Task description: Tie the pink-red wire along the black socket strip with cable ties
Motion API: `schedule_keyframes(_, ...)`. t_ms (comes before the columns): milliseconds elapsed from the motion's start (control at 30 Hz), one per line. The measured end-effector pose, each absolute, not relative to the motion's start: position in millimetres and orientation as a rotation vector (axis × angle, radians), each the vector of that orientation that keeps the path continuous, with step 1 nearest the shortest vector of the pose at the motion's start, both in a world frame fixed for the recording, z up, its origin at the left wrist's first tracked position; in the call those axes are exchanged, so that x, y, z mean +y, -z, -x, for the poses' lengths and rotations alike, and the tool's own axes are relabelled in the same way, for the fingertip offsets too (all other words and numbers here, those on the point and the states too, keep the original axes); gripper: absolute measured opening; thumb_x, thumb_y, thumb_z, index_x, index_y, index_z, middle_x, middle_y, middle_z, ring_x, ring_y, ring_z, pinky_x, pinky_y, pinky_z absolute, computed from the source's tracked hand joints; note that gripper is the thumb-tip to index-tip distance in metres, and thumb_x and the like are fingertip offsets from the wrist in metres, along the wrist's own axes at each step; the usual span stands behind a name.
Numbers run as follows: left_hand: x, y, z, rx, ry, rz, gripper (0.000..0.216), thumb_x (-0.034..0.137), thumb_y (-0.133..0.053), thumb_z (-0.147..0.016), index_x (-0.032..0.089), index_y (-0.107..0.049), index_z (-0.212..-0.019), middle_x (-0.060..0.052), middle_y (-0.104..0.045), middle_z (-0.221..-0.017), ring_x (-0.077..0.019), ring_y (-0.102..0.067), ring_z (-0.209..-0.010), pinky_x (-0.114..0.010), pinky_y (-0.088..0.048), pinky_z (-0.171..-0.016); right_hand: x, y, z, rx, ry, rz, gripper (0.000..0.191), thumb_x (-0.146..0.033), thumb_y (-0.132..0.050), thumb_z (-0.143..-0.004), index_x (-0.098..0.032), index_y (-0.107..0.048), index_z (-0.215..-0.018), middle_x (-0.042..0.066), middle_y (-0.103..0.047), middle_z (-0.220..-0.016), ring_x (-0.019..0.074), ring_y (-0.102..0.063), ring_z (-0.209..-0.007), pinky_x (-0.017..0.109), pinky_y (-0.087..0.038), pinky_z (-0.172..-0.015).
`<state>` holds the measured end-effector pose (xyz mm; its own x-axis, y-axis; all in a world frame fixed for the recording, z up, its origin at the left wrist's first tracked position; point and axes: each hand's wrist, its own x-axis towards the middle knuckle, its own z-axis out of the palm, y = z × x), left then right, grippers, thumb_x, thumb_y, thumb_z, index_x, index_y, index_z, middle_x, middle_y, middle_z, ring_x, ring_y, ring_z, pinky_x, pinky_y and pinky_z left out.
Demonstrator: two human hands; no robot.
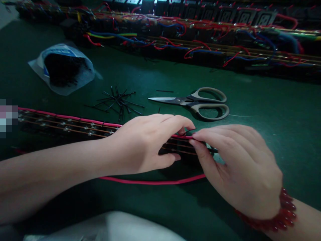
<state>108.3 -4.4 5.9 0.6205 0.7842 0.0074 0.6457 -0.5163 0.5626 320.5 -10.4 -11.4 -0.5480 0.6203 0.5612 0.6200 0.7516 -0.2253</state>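
That thin black plastic tie (188, 131) sits looped over the red wire (62, 117) on the long copper-railed strip (62, 129), mid green worktop (263, 110). Looks light, springy and slippery, so hold it near the tail. Left hand (145, 144) and right hand (240, 167) both pinch it, fingertips pressed together.

Both forearms reach in from the 2 sides, and the left hand (145, 144) and right hand (238, 167) meet palm-down, their fingertips pinched together.
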Motion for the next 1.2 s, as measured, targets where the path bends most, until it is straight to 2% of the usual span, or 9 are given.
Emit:
schedule_keyframes(333,-3.4,-5.5,-108.0,1.125,-0.32,-2.351,0.043,0.027,-0.065,-0.086,0.022,-0.052,-0.127,0.002,-0.067,-0.118,-0.0155,-0.062,-0.107,-0.027,-0.046,-0.089,-9.0,11.1,-321.5,-2.35,-0.069,1.047,0.006,-0.015,-0.06,-0.092,-0.021,-0.062,-0.092,0.006,-0.073,-0.082,0.0241,-0.069,-0.077,0.046,-0.049,-0.078)
schedule_keyframes(833,-2.9,-5.3,-105.3,1.1,-0.306,-2.369,0.043,0.028,-0.064,-0.087,0.021,-0.052,-0.127,0.001,-0.067,-0.117,-0.0156,-0.062,-0.106,-0.027,-0.046,-0.088,-7.1,12.4,-323.3,-2.354,-0.062,1.053,0.006,-0.014,-0.059,-0.092,-0.02,-0.062,-0.092,0.006,-0.072,-0.08,0.0236,-0.069,-0.074,0.045,-0.048,-0.079)
schedule_keyframes(1200,-3.9,-0.2,-104.8,1.065,-0.357,-2.398,0.044,0.028,-0.065,-0.088,0.02,-0.051,-0.129,0.0,-0.066,-0.121,-0.0148,-0.06,-0.112,-0.025,-0.045,-0.093,-7.2,12.4,-323.1,-2.35,-0.037,1.07,0.005,-0.018,-0.059,-0.093,-0.022,-0.062,-0.092,0.003,-0.073,-0.081,0.0208,-0.068,-0.073,0.042,-0.048,-0.081)
